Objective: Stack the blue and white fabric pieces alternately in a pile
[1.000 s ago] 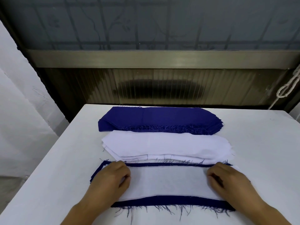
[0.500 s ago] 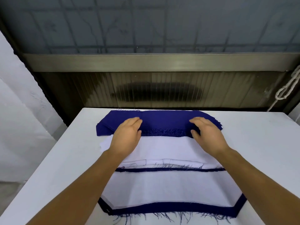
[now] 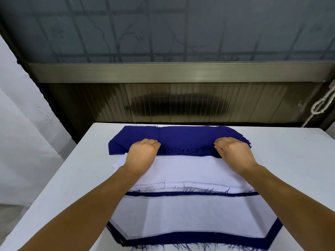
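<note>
Both hands curled, pinching near edge of blue stack [image 3: 181, 138] – left hand [image 3: 143, 153], right hand [image 3: 233, 153] equally close. Its long axis runs L-R between them; mixed pile [image 3: 190, 220] lies behind the wrists, toward the body.

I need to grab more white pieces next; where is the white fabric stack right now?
In the head view, the white fabric stack lies mid-table, between the blue fabric stack behind it and the alternating pile in front.

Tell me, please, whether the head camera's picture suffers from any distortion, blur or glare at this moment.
Head view: wide-angle bending bows the window ledge and table edges; light is soft and even, without glare; both hands, left hand and right hand, and the blue pile look sharp.
</note>
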